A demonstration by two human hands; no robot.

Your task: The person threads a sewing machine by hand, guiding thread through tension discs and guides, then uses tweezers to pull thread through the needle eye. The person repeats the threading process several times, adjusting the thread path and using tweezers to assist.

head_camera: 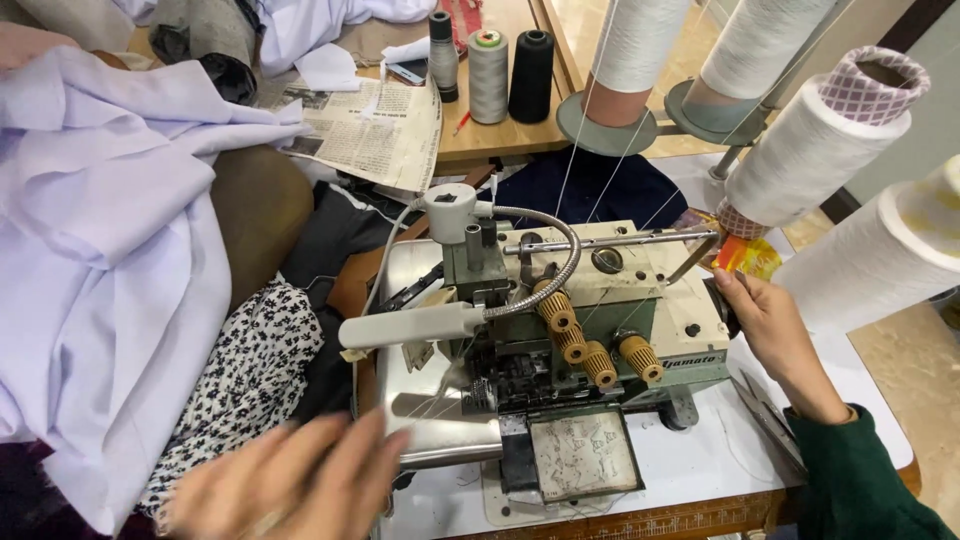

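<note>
An overlock sewing machine [560, 340] with tan tension knobs and a bendable lamp [420, 325] stands on a white table. My right hand [770, 325], in a dark green sleeve, reaches to the machine's right side and touches the handwheel there; its fingers are partly hidden. My left hand [290, 485] is blurred at the lower left, fingers spread, holding nothing, just left of the machine's shiny metal bed [440, 430]. A black-and-white flowered cloth [250, 380] lies beside that hand.
Large white thread cones [810, 150] stand on a rack at the right. Lilac fabric [100, 250] is heaped at the left. A newspaper [370, 125] and several smaller thread spools [490, 75] lie on a wooden table behind. Scissors [765, 410] rest near my right wrist.
</note>
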